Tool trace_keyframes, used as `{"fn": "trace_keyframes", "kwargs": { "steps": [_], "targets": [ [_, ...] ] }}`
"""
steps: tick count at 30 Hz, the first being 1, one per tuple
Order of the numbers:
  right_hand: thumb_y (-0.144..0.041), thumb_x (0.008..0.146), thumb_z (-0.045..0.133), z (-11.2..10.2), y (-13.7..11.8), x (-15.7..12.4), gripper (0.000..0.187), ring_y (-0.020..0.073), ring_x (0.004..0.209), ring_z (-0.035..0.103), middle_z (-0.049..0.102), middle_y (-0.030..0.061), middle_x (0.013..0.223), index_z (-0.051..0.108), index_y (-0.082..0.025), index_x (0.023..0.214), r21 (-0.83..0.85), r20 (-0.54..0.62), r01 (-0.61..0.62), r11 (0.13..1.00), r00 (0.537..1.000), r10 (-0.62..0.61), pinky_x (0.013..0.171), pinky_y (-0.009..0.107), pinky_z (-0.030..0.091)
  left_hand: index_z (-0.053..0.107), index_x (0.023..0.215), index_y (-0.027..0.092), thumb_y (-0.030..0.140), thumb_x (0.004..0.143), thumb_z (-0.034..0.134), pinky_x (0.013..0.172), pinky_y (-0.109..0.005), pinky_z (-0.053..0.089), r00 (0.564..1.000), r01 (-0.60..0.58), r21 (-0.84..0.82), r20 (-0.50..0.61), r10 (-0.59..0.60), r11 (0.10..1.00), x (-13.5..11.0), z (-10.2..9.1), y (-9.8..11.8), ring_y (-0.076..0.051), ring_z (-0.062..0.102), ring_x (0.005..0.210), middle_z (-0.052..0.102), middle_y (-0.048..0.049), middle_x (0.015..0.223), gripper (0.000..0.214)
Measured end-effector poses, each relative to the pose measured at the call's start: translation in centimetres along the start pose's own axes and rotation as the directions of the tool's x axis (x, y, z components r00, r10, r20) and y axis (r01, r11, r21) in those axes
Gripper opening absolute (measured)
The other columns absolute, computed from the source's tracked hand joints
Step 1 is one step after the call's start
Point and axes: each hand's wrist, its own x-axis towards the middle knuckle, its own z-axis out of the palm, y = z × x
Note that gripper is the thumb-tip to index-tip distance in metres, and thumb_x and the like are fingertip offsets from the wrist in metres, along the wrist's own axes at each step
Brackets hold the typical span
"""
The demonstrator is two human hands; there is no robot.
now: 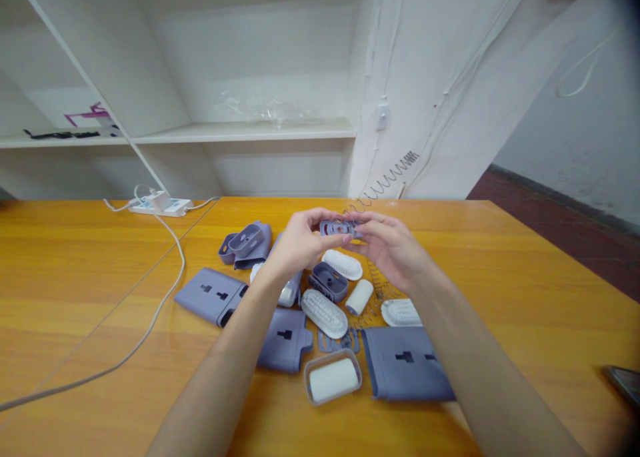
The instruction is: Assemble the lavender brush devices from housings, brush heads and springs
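My left hand (307,240) and my right hand (393,250) are closed on a small grey-purple plastic plate (337,228) with cut-outs, held above the parts on the table. A long thin coil spring (385,185) stretches up and to the right from behind my fingers; whether it joins the plate is hidden. Below lie white bristled oval brush heads (324,313), a purple oval cup (330,281), a white cylinder (359,297) and another flat purple plate (339,341). More loose coil wire (377,287) lies partly behind my right hand.
Purple flat housings (213,295) and a larger one (407,363) lie around the pile. A clear plastic box (332,375) holds a white block. On the left are a power strip (160,205) and a trailing cable (150,330). A dark phone-like object (625,383) lies right.
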Motion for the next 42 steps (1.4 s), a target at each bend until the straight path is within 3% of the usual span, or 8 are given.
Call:
{"fn": "trace_keyframes", "kwargs": {
  "steps": [2, 5, 14, 22, 29, 36, 40, 42],
  "targets": [
    [-0.015, 0.07, 0.072, 0.0, 0.0, -0.1, 0.027, 0.0157, 0.089, 0.065, 0.071, 0.0038, 0.105, 0.071, -0.02, 0.096, -0.078, 0.06, -0.001, 0.997, 0.998, 0.005, 0.078, 0.031, 0.053, 0.069, 0.101, 0.011, 0.027, 0.068, 0.079, 0.085, -0.032, 0.049, 1.0, 0.015, 0.021, -0.025, -0.015, 1.0, 0.0, 0.0, -0.1, -0.021, 0.064, 0.093, 0.071, -0.0102, 0.1, 0.038],
    [-0.024, 0.07, 0.078, -0.1, 0.2, -0.1, 0.036, 0.0154, 0.087, 0.065, 0.071, 0.0036, 0.103, 0.069, -0.023, 0.105, -0.223, 0.045, 0.013, 0.975, 0.999, -0.003, 0.076, 0.031, 0.053, 0.071, 0.099, 0.012, 0.025, 0.069, 0.077, 0.083, -0.032, 0.05, 0.999, 0.024, 0.077, -0.04, -0.021, 0.997, -0.1, 0.1, -0.1, -0.02, 0.065, 0.09, 0.072, -0.0081, 0.096, 0.034],
    [-0.029, 0.068, 0.081, 0.0, 0.4, 0.1, 0.025, 0.0139, 0.077, 0.065, 0.071, 0.0028, 0.09, 0.071, -0.018, 0.087, -0.235, -0.044, 0.058, 0.97, 0.997, -0.071, 0.07, 0.03, 0.057, 0.07, 0.107, 0.011, 0.025, 0.071, 0.075, 0.086, -0.033, 0.05, 0.999, 0.039, 0.107, 0.005, -0.039, 0.994, -0.2, 0.3, 0.5, -0.023, 0.065, 0.094, 0.071, -0.0084, 0.092, 0.039],
    [-0.027, 0.066, 0.082, 0.0, 0.2, 0.2, 0.022, 0.013, 0.075, 0.066, 0.07, 0.0023, 0.083, 0.07, -0.015, 0.081, -0.186, -0.051, 0.082, 0.979, 0.994, -0.093, 0.072, 0.029, 0.059, 0.062, 0.117, 0.008, 0.022, 0.073, 0.073, 0.078, -0.033, 0.054, 0.993, 0.113, -0.071, -0.014, -0.114, 0.991, -0.4, 0.6, 0.7, -0.018, 0.065, 0.083, 0.069, -0.0107, 0.097, 0.047],
    [-0.028, 0.065, 0.081, 0.0, 0.2, 0.3, 0.025, 0.0141, 0.073, 0.067, 0.07, 0.0023, 0.081, 0.068, -0.016, 0.082, -0.324, -0.092, 0.088, 0.942, 0.988, -0.124, 0.068, 0.028, 0.058, 0.06, 0.116, 0.009, 0.017, 0.075, 0.07, 0.07, -0.032, 0.058, 0.982, 0.178, -0.203, -0.025, -0.187, 0.963, -0.5, 1.0, 1.2, -0.018, 0.066, 0.082, 0.069, -0.0113, 0.101, 0.043],
    [-0.028, 0.068, 0.076, -0.8, 1.0, 0.9, 0.026, 0.0223, 0.094, 0.07, 0.073, 0.0094, 0.098, 0.068, -0.015, 0.089, -0.583, -0.023, 0.212, 0.784, 0.961, -0.277, 0.089, 0.039, 0.055, 0.063, 0.11, 0.008, 0.006, 0.072, 0.068, 0.071, -0.031, 0.058, 0.959, 0.254, -0.329, -0.033, -0.28, 0.91, -0.5, 0.9, 1.4, -0.014, 0.067, 0.075, 0.071, -0.0104, 0.095, 0.038],
    [-0.029, 0.074, 0.07, -1.0, 0.7, 0.7, 0.024, 0.0236, 0.093, 0.069, 0.074, 0.0079, 0.097, 0.072, -0.016, 0.094, -0.781, 0.079, 0.263, 0.566, 0.941, -0.328, 0.082, 0.039, 0.058, 0.065, 0.105, 0.007, 0.0, 0.07, 0.066, 0.068, -0.027, 0.057, 0.94, 0.313, -0.358, -0.017, -0.341, 0.88, -0.5, 0.6, 1.4, -0.012, 0.067, 0.065, 0.07, -0.0081, 0.087, 0.036],
    [-0.028, 0.076, 0.068, -1.0, 0.6, 0.5, 0.022, 0.0229, 0.091, 0.07, 0.075, 0.007, 0.096, 0.073, -0.017, 0.094, -0.814, 0.123, 0.291, 0.503, 0.933, -0.339, 0.078, 0.037, 0.059, 0.065, 0.105, 0.006, -0.001, 0.07, 0.066, 0.068, -0.027, 0.057, 0.933, 0.335, -0.376, 0.0, -0.361, 0.864, -0.5, 0.4, 1.4, -0.012, 0.067, 0.063, 0.07, -0.0067, 0.08, 0.036]
  ]
}}
